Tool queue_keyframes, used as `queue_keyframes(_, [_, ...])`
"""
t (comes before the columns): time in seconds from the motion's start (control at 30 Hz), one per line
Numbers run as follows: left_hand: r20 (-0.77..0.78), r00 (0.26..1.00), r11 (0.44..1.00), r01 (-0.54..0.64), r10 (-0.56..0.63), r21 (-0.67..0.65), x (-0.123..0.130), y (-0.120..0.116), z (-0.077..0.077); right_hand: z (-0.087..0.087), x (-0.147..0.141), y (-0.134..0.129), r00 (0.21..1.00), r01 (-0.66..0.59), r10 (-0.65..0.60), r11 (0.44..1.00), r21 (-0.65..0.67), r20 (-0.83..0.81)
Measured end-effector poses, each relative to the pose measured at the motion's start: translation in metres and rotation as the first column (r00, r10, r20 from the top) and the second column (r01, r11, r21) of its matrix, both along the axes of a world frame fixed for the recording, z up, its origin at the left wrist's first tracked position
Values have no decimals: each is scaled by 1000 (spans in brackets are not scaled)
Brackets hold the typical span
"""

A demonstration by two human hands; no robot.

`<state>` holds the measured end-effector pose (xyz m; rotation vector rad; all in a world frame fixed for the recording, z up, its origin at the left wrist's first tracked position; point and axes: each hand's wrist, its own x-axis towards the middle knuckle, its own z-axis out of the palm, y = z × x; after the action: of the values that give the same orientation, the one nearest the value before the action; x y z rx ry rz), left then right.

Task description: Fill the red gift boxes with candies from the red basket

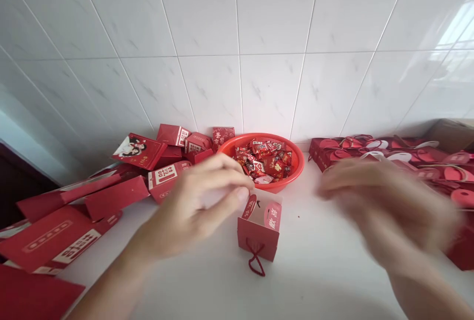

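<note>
A small red candy box [258,237] stands on the white counter in front of me, its top flaps raised and apart. A dark red cord loop [256,261] hangs from its near side. Just left of the box's top is my left hand [202,201], fingers curved and thumb apart, with nothing visible in it; whether it touches a flap I cannot tell. My right hand [385,206] is off to the right of the box, smeared by motion, so its fingers cannot be made out. Behind the box, an orange-red plastic basket [299,163] holds wrapped candies [272,162].
Red boxes [165,174] and flattened red cartons [55,238] are piled at the left. Rows of red boxes with corded tops [335,154] stand at the right, partly behind my right hand. A white tiled wall [274,88] rises behind the counter.
</note>
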<state>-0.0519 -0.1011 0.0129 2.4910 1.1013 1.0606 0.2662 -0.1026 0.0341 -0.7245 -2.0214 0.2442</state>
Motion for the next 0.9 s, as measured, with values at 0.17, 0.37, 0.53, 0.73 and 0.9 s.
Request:
queue_keyframes(0.17, [-344, 934, 943, -28, -93, -331, 71, 42, 9, -43, -35, 37, 842, -254, 343, 933, -256, 415])
queue_keyframes(0.37, [-383, 924, 914, -158, 2, -375, 64, 47, -15, -57, -40, 48, 847, -221, 345, 920, -324, 404])
queue_keyframes(0.53, [-401, 912, 924, -220, 81, -314, 51, 51, -15, -48, -27, 45, 869, 53, 166, 906, -421, 466])
queue_keyframes(0.73, [-439, 897, 946, -90, -59, -310, 49, 51, -15, -46, -17, 43, 798, 258, 73, 856, -449, 598])
queue_keyframes(0.9, [-453, 887, 889, -130, -94, -440, 49, 50, -13, -48, -22, 40, 754, 362, 55, 796, -485, 654])
